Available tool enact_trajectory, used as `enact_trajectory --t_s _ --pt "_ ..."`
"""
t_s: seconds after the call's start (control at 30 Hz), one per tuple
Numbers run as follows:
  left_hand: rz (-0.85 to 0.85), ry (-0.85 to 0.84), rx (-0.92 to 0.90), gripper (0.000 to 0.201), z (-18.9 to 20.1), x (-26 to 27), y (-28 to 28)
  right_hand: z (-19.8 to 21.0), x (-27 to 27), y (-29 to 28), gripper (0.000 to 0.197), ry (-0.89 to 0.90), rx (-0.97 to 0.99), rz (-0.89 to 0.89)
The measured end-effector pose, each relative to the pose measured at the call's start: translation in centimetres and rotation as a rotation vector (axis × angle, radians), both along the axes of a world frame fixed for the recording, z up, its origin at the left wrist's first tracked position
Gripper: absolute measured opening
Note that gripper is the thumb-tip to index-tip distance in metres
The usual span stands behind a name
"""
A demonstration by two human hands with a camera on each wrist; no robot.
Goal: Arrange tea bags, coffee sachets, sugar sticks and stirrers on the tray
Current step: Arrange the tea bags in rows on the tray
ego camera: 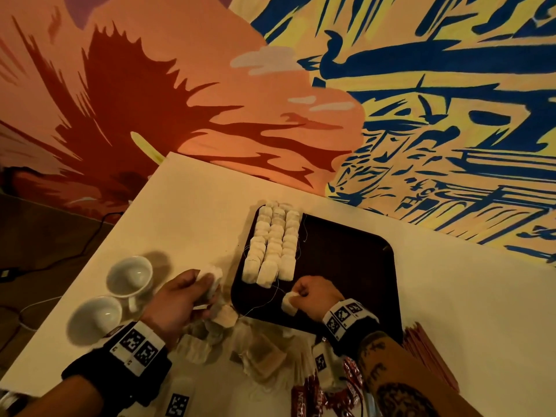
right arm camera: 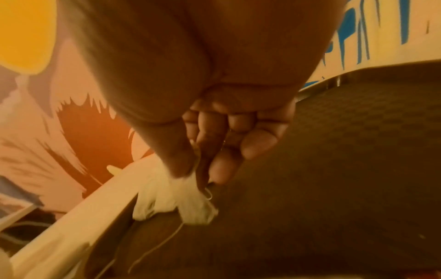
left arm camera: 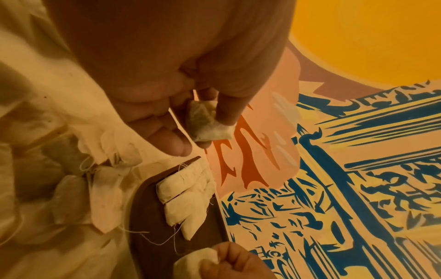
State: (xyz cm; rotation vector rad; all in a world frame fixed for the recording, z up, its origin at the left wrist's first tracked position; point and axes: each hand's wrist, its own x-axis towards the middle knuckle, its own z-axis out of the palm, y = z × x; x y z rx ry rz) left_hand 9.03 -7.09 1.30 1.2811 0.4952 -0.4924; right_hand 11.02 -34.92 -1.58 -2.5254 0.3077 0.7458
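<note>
A dark tray [ego camera: 346, 266] lies on the white table, with three neat rows of white tea bags [ego camera: 272, 245] along its left side. My left hand [ego camera: 192, 291] hovers just left of the tray and pinches a tea bag [left arm camera: 207, 122] between thumb and fingers. My right hand [ego camera: 304, 291] is fisted over the tray's near edge and grips another tea bag [ego camera: 289, 303], whose string trails onto the tray. Loose tea bags [ego camera: 258, 353] are heaped on the table near me. Red coffee sachets [ego camera: 304, 398] lie at the bottom, partly hidden by my right forearm.
Two white cups [ego camera: 129, 278] [ego camera: 94, 319] stand left of my left hand. A stack of reddish sticks [ego camera: 427, 353] sits at the right, by my right forearm. The table [ego camera: 192, 200] ends at a painted wall behind the tray. Cables run across the floor at left.
</note>
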Motion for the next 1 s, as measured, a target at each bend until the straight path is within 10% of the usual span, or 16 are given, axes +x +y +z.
enact_trajectory --t_s 1.0 --pt "-0.094 -0.006 0.169 0.007 -4.3 4.0 -3.5 -4.3 4.6 -1.2 0.023 -0.060 0.061 -0.242"
